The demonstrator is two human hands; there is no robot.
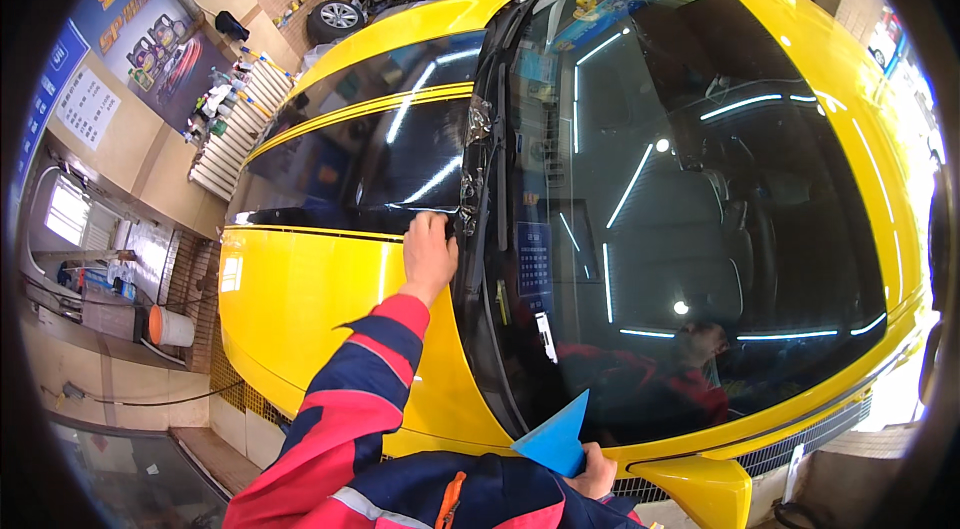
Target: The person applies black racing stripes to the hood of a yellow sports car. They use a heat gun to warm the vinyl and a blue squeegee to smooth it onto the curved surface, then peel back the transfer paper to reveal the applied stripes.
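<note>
The left hand (431,254) touches the black film (340,179) on the hood (310,304), left of the windshield (650,259); whether its grip pinches is indeterminable. The right hand (597,474) pinches the scraper (556,435) at the windshield's near edge.

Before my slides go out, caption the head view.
Left fingers at a glossy black band on a yellow car hood; right fingers hold a flat blue angular scraper.

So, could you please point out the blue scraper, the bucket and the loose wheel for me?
Blue scraper (559,436): head view, on its flat face.
Bucket (174,327): head view, on its white side.
Loose wheel (338,17): head view, on its spoked rim.
</note>
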